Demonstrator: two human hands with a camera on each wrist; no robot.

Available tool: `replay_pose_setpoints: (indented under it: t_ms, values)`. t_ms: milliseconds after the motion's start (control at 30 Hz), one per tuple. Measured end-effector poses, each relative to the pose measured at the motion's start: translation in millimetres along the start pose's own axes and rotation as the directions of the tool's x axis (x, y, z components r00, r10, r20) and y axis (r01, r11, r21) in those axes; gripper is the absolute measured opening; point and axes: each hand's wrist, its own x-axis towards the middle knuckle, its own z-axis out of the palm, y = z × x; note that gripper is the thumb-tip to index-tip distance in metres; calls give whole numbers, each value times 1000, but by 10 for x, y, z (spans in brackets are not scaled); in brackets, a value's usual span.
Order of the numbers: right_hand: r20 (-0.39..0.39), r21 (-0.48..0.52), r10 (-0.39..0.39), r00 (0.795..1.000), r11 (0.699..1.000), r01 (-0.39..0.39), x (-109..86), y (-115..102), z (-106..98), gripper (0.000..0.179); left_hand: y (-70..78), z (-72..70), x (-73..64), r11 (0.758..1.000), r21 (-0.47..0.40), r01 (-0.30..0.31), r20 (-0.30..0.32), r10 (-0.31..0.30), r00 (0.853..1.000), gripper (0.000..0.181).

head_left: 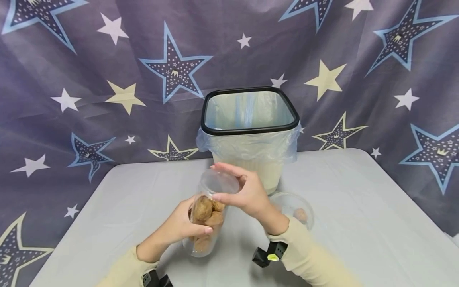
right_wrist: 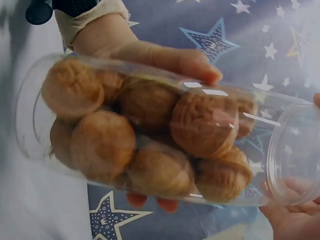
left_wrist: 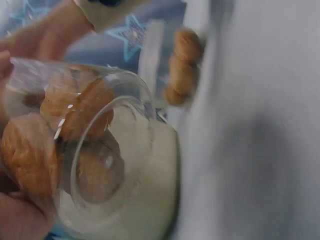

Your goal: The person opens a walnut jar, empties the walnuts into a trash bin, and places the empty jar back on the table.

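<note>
A clear plastic jar (head_left: 202, 249) stands tilted over the table, filled with several brown walnuts (right_wrist: 102, 142). My left hand (head_left: 181, 225) grips it round the side, with the thumb across the front (right_wrist: 150, 55). At the jar's mouth, my right hand (head_left: 249, 193) holds a clear round lid (head_left: 218, 181) between thumb and fingers. The lid (right_wrist: 295, 155) lines up with the jar's open end in the right wrist view. In the left wrist view, the jar's rounded base (left_wrist: 82, 215) faces the camera.
Beyond the hands stands a cream bin with a black rim (head_left: 251, 130) and a bluish bag liner (head_left: 258, 145). Partly behind the right forearm lies a clear round dish (head_left: 310, 209) holding walnuts (left_wrist: 184, 67). A grey cloth covers the table (head_left: 362, 223); a star-patterned curtain (head_left: 229, 67) hangs behind.
</note>
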Motion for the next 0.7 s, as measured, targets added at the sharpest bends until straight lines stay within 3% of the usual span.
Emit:
replay_pose_setpoints:
  t_ms: [333, 700]
  values:
    - [-50, 117, -49, 998, 992, 55, -15, -20, -181, 76, 292, 70, 159, 996, -3, 84, 12, -84, 996, 60]
    - [-65, 180, -57, 996, 981, 68, -14, 59, -240, 83, 377, 78, 211, 993, 20, 116, 13, -117, 993, 56]
